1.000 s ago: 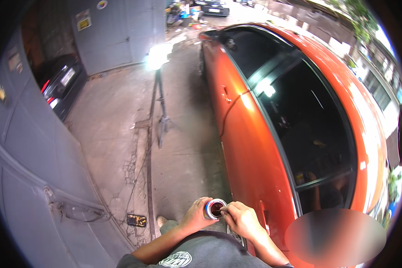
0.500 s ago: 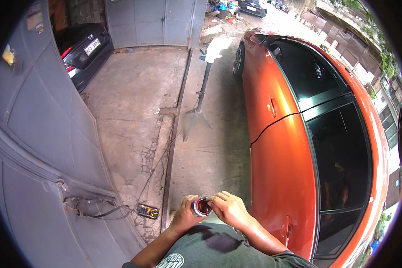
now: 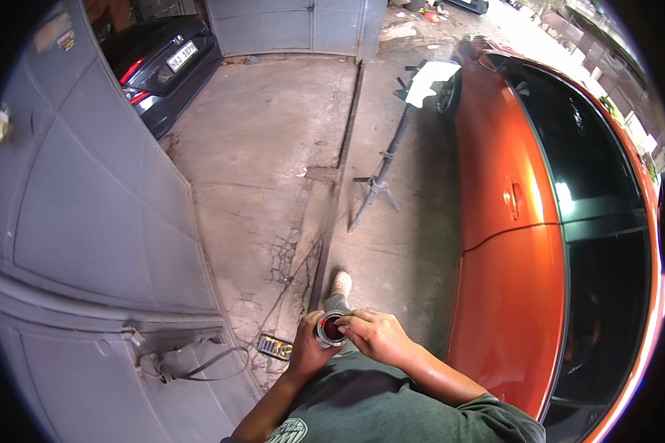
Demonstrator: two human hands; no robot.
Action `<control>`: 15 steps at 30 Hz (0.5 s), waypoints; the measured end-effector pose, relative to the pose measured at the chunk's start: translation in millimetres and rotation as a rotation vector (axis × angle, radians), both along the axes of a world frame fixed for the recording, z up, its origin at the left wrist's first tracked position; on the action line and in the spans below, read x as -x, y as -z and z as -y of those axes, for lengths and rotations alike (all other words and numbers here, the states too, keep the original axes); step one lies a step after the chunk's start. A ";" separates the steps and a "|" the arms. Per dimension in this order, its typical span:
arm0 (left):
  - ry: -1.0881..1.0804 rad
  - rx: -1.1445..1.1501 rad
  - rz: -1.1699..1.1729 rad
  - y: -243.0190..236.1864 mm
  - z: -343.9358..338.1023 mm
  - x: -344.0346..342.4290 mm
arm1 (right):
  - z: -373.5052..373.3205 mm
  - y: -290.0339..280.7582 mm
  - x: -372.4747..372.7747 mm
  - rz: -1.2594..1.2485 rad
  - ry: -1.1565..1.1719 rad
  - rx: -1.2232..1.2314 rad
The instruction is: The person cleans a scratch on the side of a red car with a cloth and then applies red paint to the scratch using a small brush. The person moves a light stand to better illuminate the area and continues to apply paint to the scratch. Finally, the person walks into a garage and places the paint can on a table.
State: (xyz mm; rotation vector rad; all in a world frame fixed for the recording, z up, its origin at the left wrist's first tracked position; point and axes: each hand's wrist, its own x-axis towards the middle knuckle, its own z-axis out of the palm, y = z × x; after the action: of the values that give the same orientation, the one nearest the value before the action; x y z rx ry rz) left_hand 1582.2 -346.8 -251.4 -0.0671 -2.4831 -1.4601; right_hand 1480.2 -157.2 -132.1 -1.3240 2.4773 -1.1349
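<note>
A small round open-topped can (image 3: 331, 329) with dark reddish contents is held in front of my dark green shirt. My left hand (image 3: 307, 349) wraps round its side, thumb and fingers closed on it. Over the can's right rim, my right hand (image 3: 380, 337) has its fingers pinched together, the tips reaching into the mouth. Whatever those fingertips hold, if anything, is too small to make out. Just beyond the can, one of my feet shows in a pale clog (image 3: 341, 283).
An orange car (image 3: 506, 288) stands close along my right. Ahead, a tripod stand (image 3: 384, 166) carries a bright white lamp panel (image 3: 430, 77). A black tray of small yellowish items (image 3: 274, 346) lies by a cable. Grey metal gate panels (image 3: 103, 199) line the left; a dark car (image 3: 166, 59) sits beyond.
The whole view has shifted, so the orange car and the tripod stand appear farther right. My clogged foot has come into sight beyond the can. Both hands stay at the can.
</note>
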 end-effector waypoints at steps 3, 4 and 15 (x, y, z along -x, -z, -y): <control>-0.038 -0.009 0.010 5.0 22.6 51.4 | 22.9 -6.2 62.4 0.046 -0.097 0.044; -0.048 -0.011 0.017 3.1 27.1 70.6 | 27.9 -9.5 85.6 0.024 -0.117 0.031; -0.212 -0.291 0.060 -8.2 73.7 258.1 | 85.6 -31.9 282.3 -0.060 -0.147 0.154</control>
State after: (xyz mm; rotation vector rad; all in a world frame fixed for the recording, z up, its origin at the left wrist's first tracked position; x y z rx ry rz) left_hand 1324.1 -420.5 -243.2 0.2893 -2.2128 -1.7300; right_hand 1197.9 -242.9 -100.2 -1.5736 2.3270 -1.2899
